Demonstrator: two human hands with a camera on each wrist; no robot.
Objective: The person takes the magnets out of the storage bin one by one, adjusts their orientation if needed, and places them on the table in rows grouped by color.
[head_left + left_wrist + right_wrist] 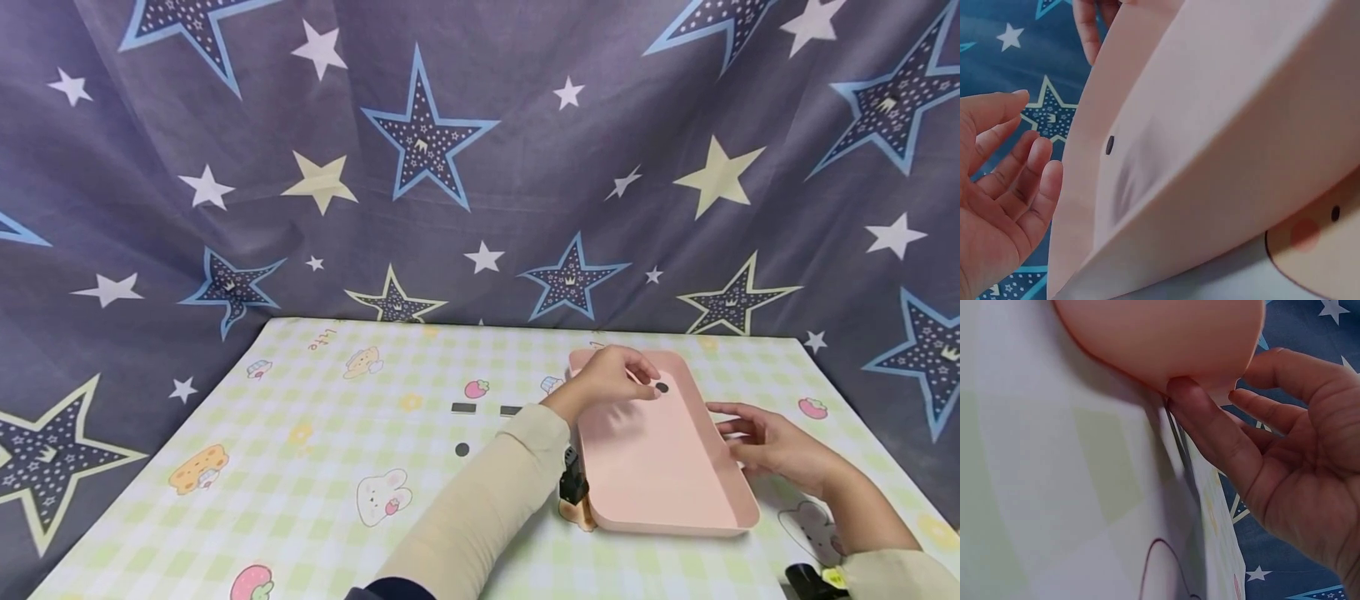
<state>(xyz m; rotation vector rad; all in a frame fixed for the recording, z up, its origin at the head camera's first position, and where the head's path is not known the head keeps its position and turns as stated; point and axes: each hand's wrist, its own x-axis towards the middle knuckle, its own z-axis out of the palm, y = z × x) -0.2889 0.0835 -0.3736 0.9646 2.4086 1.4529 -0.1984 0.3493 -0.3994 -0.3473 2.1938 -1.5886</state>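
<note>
A shallow pink tray (652, 483) lies on the checked tablecloth. Over its far end hovers my left hand (617, 375), fingers loosely bent and holding nothing. Close to that hand's thumb, a small black disc (662, 387) sits on the tray floor; in the left wrist view the disc (1110, 145) is apart from the fingers. My right hand (780, 446) is at the outside of the tray's right wall. In the right wrist view its thumb (1200, 419) touches the pink wall, while the other fingers extend along the edge, partly hidden behind it.
Left of the tray, another black disc (462, 450) lies on the cloth below a dark strip (464, 408). A second dark strip (511, 411) is partly covered by my left sleeve. A star-patterned curtain (480, 167) hangs behind the table.
</note>
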